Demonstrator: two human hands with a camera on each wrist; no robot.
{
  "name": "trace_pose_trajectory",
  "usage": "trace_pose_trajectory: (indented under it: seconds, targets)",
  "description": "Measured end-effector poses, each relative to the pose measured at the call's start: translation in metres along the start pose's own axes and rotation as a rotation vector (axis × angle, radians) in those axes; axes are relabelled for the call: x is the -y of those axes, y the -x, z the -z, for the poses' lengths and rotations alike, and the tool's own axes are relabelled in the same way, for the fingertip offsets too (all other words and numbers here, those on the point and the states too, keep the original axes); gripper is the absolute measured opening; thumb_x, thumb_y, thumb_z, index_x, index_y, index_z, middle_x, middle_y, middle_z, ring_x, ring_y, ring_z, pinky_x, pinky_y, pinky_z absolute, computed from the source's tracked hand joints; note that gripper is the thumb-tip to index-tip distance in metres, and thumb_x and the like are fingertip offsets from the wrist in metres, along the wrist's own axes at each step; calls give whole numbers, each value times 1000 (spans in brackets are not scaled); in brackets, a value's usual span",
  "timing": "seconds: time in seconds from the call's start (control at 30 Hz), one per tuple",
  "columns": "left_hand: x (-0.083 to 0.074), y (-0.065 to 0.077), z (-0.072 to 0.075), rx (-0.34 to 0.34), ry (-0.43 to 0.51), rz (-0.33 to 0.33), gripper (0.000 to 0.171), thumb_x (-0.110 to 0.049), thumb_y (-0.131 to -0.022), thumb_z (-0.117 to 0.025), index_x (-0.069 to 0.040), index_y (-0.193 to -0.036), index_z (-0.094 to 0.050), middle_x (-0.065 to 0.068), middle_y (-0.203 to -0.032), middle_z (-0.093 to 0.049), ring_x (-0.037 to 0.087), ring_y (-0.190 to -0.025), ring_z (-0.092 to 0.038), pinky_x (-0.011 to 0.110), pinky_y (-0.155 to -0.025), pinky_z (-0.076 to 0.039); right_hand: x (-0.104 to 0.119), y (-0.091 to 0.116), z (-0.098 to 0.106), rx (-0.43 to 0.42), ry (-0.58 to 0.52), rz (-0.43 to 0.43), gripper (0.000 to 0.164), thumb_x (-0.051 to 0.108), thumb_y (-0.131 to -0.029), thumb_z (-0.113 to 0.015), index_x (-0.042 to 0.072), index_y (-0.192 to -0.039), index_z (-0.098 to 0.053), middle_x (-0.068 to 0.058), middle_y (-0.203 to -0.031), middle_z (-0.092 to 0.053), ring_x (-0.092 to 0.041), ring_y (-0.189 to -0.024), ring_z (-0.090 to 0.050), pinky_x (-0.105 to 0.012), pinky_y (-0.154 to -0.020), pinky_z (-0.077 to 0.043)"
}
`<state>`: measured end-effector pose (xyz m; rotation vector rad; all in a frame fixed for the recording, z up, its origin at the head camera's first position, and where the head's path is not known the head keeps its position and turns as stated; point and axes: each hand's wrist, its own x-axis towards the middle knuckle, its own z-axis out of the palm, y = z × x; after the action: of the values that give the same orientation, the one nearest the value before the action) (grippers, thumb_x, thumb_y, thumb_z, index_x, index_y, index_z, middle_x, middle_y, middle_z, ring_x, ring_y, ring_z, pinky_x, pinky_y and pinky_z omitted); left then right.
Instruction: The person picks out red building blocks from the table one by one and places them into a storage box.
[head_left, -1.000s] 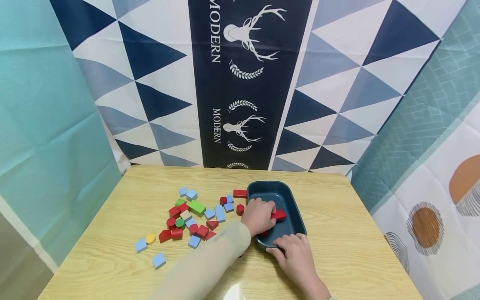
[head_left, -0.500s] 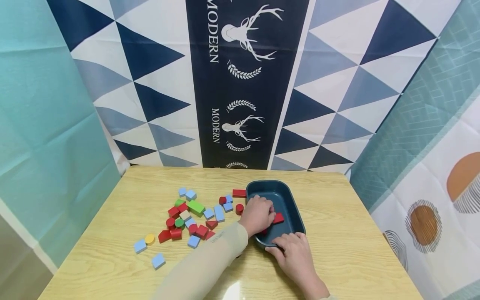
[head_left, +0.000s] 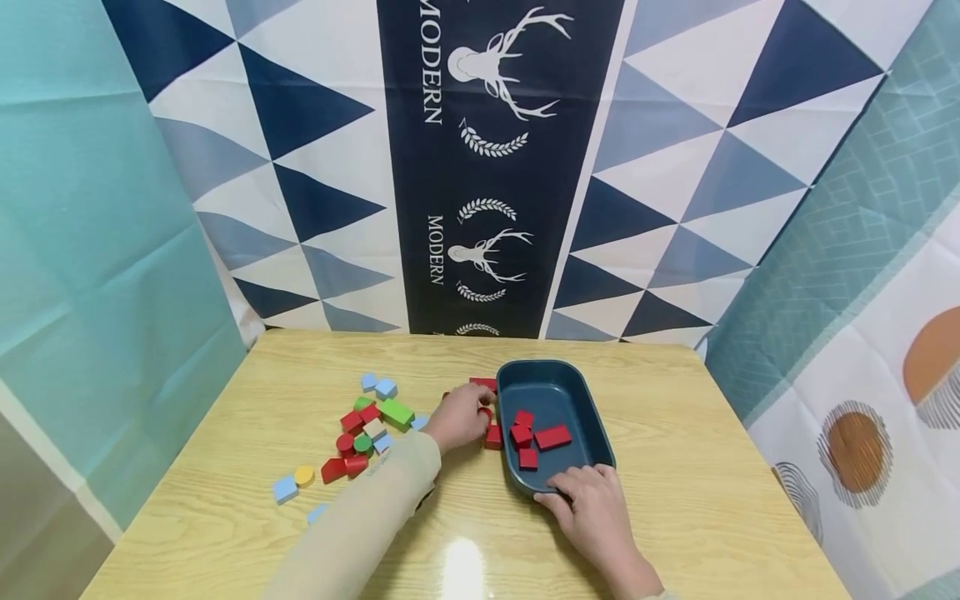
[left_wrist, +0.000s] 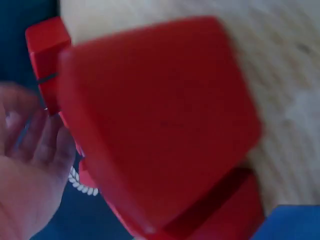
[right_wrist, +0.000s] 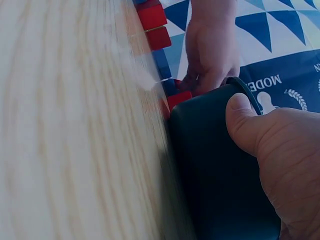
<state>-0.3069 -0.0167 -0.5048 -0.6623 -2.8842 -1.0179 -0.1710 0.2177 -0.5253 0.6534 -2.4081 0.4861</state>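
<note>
My left hand (head_left: 459, 417) is over the table just left of a dark teal tray (head_left: 547, 392). Its bent fingers are around a red cylinder (head_left: 486, 413); whether they touch it cannot be told. A red block (head_left: 492, 438) sits beside that cylinder, against the tray. Close to the left wrist camera, a big red block (left_wrist: 155, 115) hides part of that view. My right hand (head_left: 596, 517) grips the tray's near rim, thumb pressed on the outer wall (right_wrist: 215, 165). Inside the tray lie several red blocks, including a long one (head_left: 552, 437).
Left of the tray, loose blocks are scattered: a green block (head_left: 396, 413), a green cylinder (head_left: 363, 443), a yellow disc (head_left: 304, 476) and several blue and red ones. A long red block (head_left: 483, 383) lies at the tray's far left. Patterned cloth (head_left: 480, 167) hangs behind the table.
My left hand has left the tray's inside and moved left to the red cylinder. The red blocks in the tray are now uncovered. My right hand stays on the rim.
</note>
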Motion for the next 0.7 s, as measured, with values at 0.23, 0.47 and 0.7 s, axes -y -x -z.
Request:
trace_pose_trajectory:
  seconds: [0.23, 0.47, 0.7]
  targets:
    - [-9, 14, -6, 202, -136, -68, 30, -33, -76, -71, -16, -101, -67, -5, -96, -57, 12, -80, -51, 29, -71, -49, 0, 1, 1, -17, 0, 10, 21, 36, -72, -84, 19, -74, -71, 9, -69, -62, -12, -65, -53, -43, -73, -40]
    - [-9, 25, -3, 242, -389, -262, 48, -47, -79, -75, -15, -114, -68, -1, -104, -58, 11, -85, -51, 27, -74, -50, 0, 1, 1, -12, 3, 4, 21, 36, -72, -84, 20, -74, -70, 10, -68, -61, -11, -65, -53, -43, -72, -39]
    - [-5, 31, -2, 216, -488, -284, 41, -42, -85, -76, -17, -116, -68, -2, -98, -60, 11, -81, -53, 28, -71, -52, 1, 1, 1, 0, 7, -6, 21, 36, -72, -84, 20, -74, -71, 10, -69, -62, -12, -66, -53, -44, -74, -39]
